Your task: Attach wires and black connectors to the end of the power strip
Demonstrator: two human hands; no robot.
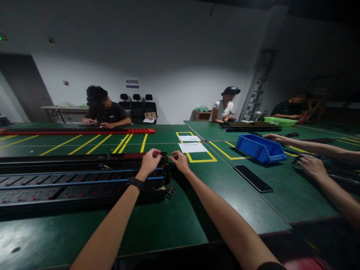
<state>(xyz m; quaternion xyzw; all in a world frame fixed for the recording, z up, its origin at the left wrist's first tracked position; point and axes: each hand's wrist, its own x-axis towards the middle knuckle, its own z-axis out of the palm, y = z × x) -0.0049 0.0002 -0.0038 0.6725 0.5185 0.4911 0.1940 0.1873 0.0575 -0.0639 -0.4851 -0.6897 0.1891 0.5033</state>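
Observation:
Several long black power strips (84, 183) with rows of sockets and blue edge lines lie side by side on the left. At their right end, my left hand (151, 162) is closed in a pinch over the far strip. My right hand (180, 161) pinches just beyond that end, its fingertips close to the left ones. What either pinch holds is too small and dark to make out. Thin wires (165, 161) show between the hands. A small black end piece (170, 192) with loose wires hangs at the near strip's end.
A blue bin (260, 148) and a black phone (253, 179) are on the green table (219, 202) at right. A co-worker's hands (312, 165) work beside them. Paper sheets (193, 147) lie ahead. A red strip (135, 131) runs along the far side, where other people work.

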